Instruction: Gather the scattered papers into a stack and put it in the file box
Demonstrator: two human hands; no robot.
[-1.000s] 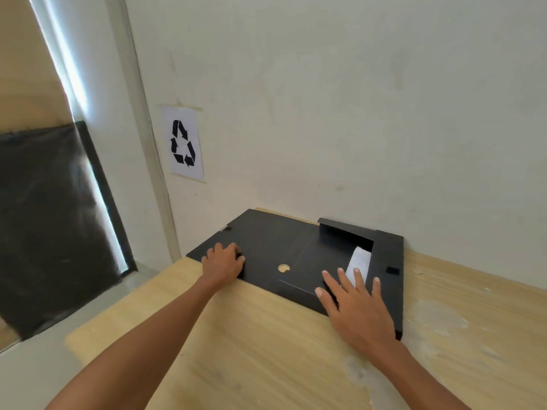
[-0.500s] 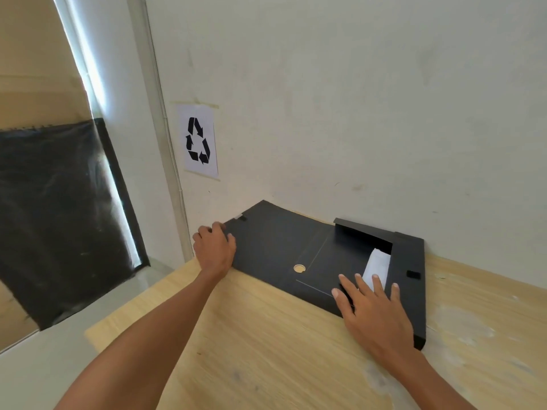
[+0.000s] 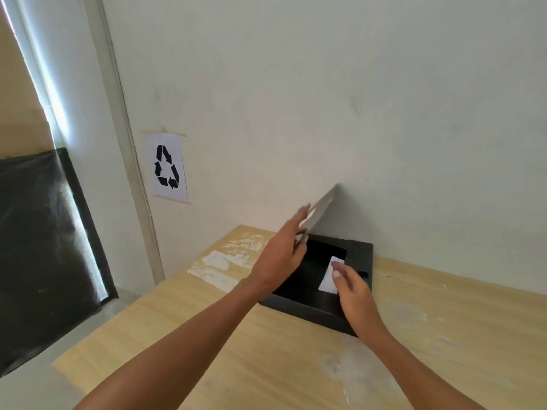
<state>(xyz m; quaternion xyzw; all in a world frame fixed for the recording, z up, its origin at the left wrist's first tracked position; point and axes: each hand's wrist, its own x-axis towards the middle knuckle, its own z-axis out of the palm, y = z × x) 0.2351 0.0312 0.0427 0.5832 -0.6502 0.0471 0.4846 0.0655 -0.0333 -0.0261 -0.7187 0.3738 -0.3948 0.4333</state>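
A black file box (image 3: pixel 359 255) lies flat on the wooden table (image 3: pixel 207 335) against the wall. Its lid (image 3: pixel 324 207) is raised at a steep tilt and looks motion-blurred. My left hand (image 3: pixel 279 258) holds the lid's free edge, fingers stretched along it and thumb behind. Inside the box a corner of white paper (image 3: pixel 327 281) shows near the right side. My right hand (image 3: pixel 353 294) rests over the box's front wall, its fingertips touching the paper, fingers apart. The rest of the box interior is dark.
A white sheet with a black recycling sign (image 3: pixel 168 168) is taped to the wall at the left. A black panel (image 3: pixel 35 247) leans left of the table, beyond its left edge. White smears mark the tabletop.
The lid lay flat open to the left; my left hand has swung it up and over toward the box. My right hand slid from pressing the box to the paper. The view shifted right.
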